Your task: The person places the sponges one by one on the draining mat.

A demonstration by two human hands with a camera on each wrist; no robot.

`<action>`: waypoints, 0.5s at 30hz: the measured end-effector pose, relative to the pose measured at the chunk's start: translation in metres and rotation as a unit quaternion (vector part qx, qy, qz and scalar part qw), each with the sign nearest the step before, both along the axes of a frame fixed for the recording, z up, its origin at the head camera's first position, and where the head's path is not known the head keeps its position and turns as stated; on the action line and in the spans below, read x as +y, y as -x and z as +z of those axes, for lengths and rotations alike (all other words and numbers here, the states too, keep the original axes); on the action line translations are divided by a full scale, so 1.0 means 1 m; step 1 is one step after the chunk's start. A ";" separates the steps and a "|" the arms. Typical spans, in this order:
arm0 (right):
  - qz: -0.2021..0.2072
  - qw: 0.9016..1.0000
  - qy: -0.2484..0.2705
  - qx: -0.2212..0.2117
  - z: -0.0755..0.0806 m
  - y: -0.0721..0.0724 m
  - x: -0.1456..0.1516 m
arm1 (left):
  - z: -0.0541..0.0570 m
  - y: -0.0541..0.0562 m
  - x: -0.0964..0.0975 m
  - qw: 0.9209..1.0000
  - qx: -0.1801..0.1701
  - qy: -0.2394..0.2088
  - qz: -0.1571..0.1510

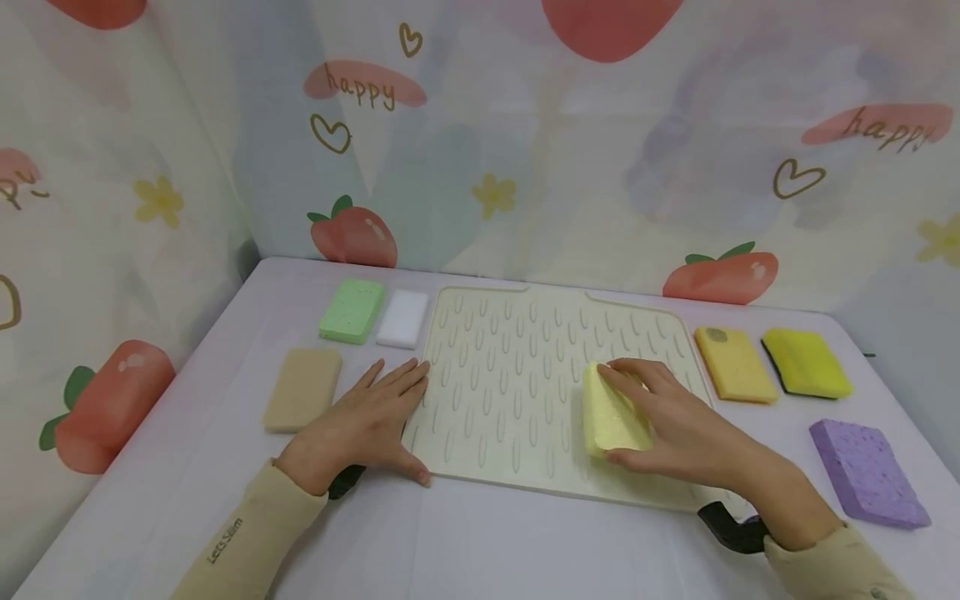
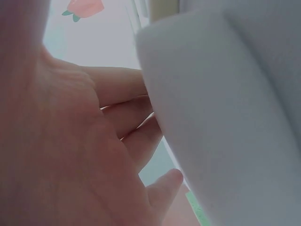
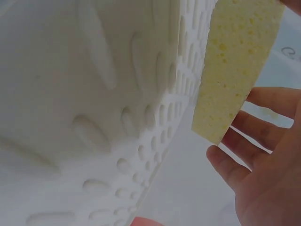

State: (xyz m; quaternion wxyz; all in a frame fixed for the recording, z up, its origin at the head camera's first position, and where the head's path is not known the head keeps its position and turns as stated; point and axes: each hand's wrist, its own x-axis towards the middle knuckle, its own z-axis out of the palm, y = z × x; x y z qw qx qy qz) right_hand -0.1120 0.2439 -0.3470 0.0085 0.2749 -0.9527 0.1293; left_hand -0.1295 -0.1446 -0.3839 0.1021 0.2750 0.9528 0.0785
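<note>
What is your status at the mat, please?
Right hand gripping pale yellow sponge over ridged mat, right side. Left hand spread at mat's left edge. Nothing seen blocking sponge.

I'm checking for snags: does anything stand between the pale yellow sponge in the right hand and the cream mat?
Nothing visible does: the right hand holds the pale yellow sponge over the cream mat, no item showing between.

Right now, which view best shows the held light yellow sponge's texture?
The right wrist view: the light yellow sponge appears close up there, its pitted surface clear, though the picture's top crops it. The head view shows it smaller, partly covered by the right hand. I can't make it out in the left wrist view.
</note>
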 end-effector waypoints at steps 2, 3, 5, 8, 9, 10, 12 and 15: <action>0.001 1.000 0.002 -0.006 -0.002 0.001 -0.004 | 0.000 0.000 0.000 1.000 -0.002 0.001 0.000; 0.002 1.000 0.003 -0.008 -0.003 0.002 -0.006 | 0.000 0.000 0.000 1.000 -0.002 0.001 0.001; 0.009 1.000 0.009 -0.009 -0.006 0.002 -0.010 | 0.000 0.001 0.001 1.000 -0.004 0.000 0.000; 0.015 1.000 0.020 -0.011 -0.008 0.002 -0.016 | 0.000 0.001 0.001 1.000 -0.004 -0.002 -0.001; 0.018 1.000 0.023 -0.012 -0.009 0.001 -0.018 | 0.000 0.001 0.001 1.000 -0.003 -0.002 -0.002; 0.020 0.999 0.026 -0.013 -0.009 0.001 -0.020 | -0.001 0.001 0.001 1.000 -0.003 -0.002 -0.003; 0.023 0.999 0.030 -0.015 -0.009 0.001 -0.025 | -0.001 0.001 0.001 1.000 -0.002 -0.001 -0.004; 0.031 0.999 0.032 -0.010 -0.009 0.002 -0.033 | -0.002 0.001 0.000 1.000 0.000 -0.001 -0.004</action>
